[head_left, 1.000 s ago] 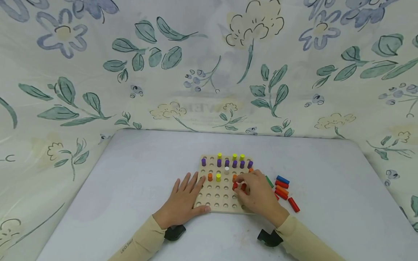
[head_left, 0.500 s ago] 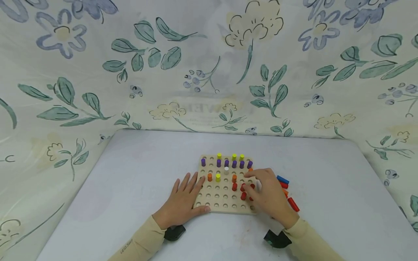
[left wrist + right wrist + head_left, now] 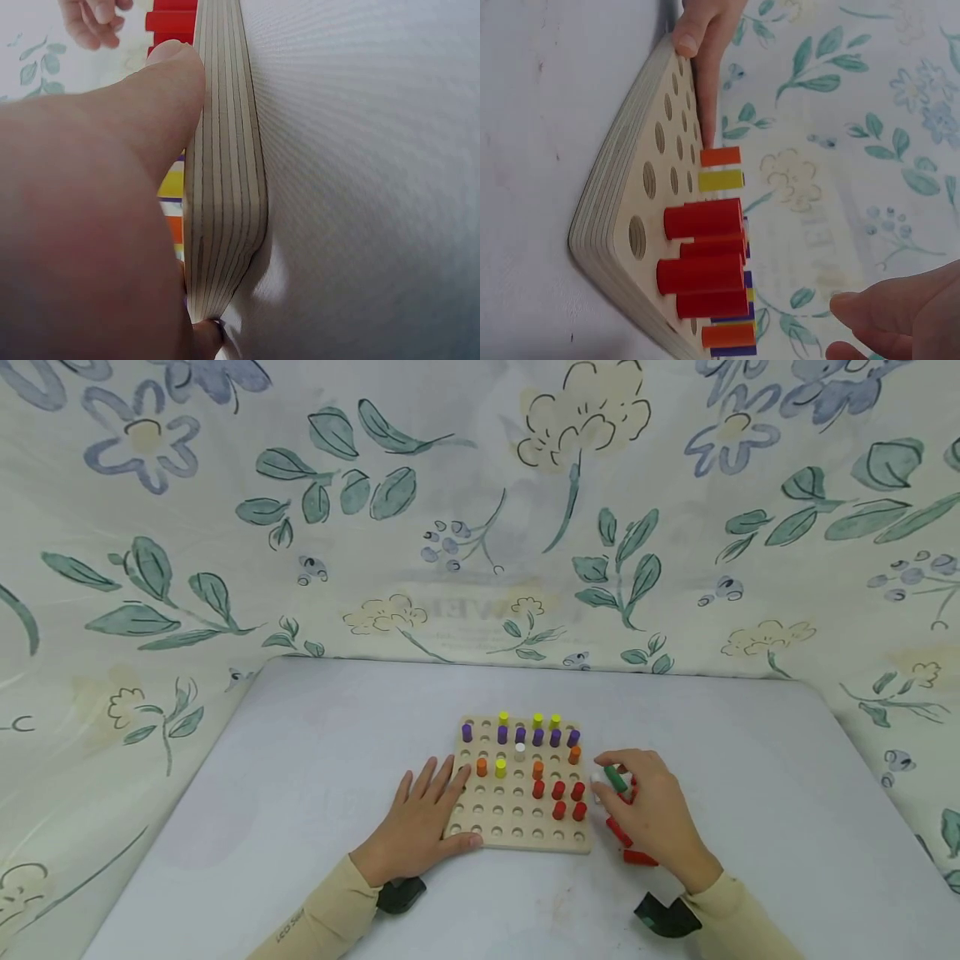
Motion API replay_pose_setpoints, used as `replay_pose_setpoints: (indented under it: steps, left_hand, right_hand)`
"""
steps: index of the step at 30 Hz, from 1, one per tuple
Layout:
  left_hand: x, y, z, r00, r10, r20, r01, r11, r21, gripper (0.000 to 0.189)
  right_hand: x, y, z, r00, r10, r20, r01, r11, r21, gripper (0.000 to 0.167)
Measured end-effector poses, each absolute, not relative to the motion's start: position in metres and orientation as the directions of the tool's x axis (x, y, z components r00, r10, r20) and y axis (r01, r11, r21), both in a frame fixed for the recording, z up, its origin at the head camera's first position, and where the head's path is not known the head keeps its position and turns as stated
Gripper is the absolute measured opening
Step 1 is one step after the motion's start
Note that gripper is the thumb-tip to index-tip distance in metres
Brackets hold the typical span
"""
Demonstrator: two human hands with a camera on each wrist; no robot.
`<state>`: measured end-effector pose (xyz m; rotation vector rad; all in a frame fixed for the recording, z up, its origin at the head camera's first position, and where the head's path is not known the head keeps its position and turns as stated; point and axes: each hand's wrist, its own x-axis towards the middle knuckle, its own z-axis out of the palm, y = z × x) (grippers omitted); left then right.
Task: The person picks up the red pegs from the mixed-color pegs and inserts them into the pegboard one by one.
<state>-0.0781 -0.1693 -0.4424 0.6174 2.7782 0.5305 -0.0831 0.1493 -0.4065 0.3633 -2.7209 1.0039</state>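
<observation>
1. Evidently the pegboard (image 3: 508, 822) lies flat on the desk (image 3: 337, 718), between its left and right edges and well apart from its far edge; purple pegs (image 3: 537, 737) stand in a row toward that far edge, and upright red pegs (image 3: 558, 790) fill some holes at the board's near right.
2. The left hand (image 3: 420, 831) rests spread on the board's side facing the desk's left edge; its grip is apart, clamped on nothing.
3. The right hand (image 3: 652, 814) is beside the board, toward the desk's right edge; its grip is apart, with a green peg (image 3: 616, 778) by the thumb and forefinger; I cannot tell whether they touch it.
4. The step in hand seems to be picking a loose peg; the next move probably calls for a neat pinch, avoiding the loose red peg (image 3: 618, 832) nearby.
</observation>
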Motion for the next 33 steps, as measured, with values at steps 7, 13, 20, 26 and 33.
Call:
replay_pose_setpoints:
  steps: [7,13,20,26,33]
  left_hand:
    - [-0.077,-0.170,-0.442,-0.880,0.449,-0.156,0.360,0.843,0.399,0.094]
    - [-0.077,-0.170,-0.442,-0.879,0.452,-0.149,0.365,0.841,0.400,0.094]
    - [-0.078,-0.170,-0.444,-0.879,0.451,-0.157,0.361,0.843,0.399,0.094]
    - [-0.078,-0.170,-0.443,-0.878,0.450,-0.161,0.360,0.845,0.396,0.094]
    - [-0.078,-0.170,-0.442,-0.881,0.444,-0.161,0.355,0.848,0.394,0.094]
  right_hand:
    - [-0.082,0.161,-0.406,-0.954,-0.108,0.279,-0.266,0.731,-0.628,0.034]
    - [-0.084,0.173,-0.410,-0.960,-0.096,0.262,-0.247,0.729,-0.638,0.032]
    - [-0.086,0.188,-0.416,-0.960,-0.075,0.268,-0.233,0.744,-0.626,0.028]
    - [-0.087,0.201,-0.415,-0.973,-0.050,0.224,-0.185,0.750,-0.635,0.029]
    - [-0.088,0.212,-0.417,-0.971,-0.040,0.234,-0.182,0.760,-0.624,0.027]
